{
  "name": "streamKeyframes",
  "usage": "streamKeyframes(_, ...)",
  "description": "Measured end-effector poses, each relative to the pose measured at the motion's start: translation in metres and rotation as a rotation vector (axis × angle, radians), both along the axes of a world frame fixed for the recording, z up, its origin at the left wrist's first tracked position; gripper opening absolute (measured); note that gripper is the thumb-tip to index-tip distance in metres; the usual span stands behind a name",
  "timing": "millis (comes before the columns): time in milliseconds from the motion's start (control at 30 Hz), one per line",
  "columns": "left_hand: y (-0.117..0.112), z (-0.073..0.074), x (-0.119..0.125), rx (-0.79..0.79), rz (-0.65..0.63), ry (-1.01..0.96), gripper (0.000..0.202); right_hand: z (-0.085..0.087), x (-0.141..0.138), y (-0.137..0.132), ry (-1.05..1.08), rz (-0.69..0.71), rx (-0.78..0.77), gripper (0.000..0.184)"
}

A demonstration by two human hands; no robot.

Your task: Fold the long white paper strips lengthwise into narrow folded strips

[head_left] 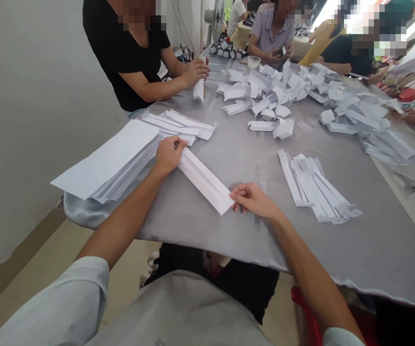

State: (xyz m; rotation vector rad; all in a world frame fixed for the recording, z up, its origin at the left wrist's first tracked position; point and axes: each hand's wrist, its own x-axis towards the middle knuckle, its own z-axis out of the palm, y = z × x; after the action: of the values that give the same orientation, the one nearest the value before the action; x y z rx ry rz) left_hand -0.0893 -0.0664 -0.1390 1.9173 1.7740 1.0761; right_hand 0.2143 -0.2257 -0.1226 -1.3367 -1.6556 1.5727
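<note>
Fingers and thumb of the left hand (168, 154) are closed on the far left end of a folded white paper strip (204, 179), seen from the head camera. The right hand (253, 200) pinches the near right end between thumb and fingers, so the strip runs slantwise between the two hands, over the near part of a grey-covered table (207, 228); whether its underside touches the cover cannot be told. Just left of the left hand lies a stack of white sheets (110, 151), with loose folded strips (182, 126) beyond it. To the right, apart from the right hand, a bunch of folded strips (311, 185) lies fanned out. Farther off spreads a heap of folded paper pieces (265, 91). At the far left, a co-worker in a black top (139, 53) holds a white paper piece (199, 90) on end.
</note>
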Motion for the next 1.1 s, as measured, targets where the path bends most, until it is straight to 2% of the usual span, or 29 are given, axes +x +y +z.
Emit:
streamKeyframes(67,0.001,-0.001,-0.001,0.006,-0.007,-0.005,0.023,-0.005,0.001,0.002,0.014,-0.092,0.050,0.040)
streamKeyframes(133,0.002,-0.001,-0.001,0.005,-0.046,-0.005,0.022,-0.010,0.003,0.006,-0.002,-0.251,0.139,0.042)
streamKeyframes(233,0.000,0.001,0.000,-0.017,-0.172,-0.001,0.022,-0.014,0.011,0.011,-0.068,-0.481,0.287,0.041)
streamKeyframes(333,-0.006,0.005,0.005,-0.017,-0.275,0.074,0.025,-0.014,0.017,0.012,-0.157,-0.580,0.381,0.040)
streamKeyframes(500,-0.021,0.008,0.018,0.064,-0.341,0.268,0.026,-0.018,0.014,0.010,-0.233,-0.576,0.468,0.043)
streamKeyframes(833,-0.045,0.008,0.053,0.152,-0.655,0.337,0.024,-0.029,0.005,0.012,-0.175,-0.456,0.571,0.031)
streamKeyframes(1100,-0.054,0.004,0.066,0.260,-0.771,0.314,0.024,-0.025,-0.001,0.011,-0.205,-0.437,0.705,0.025)
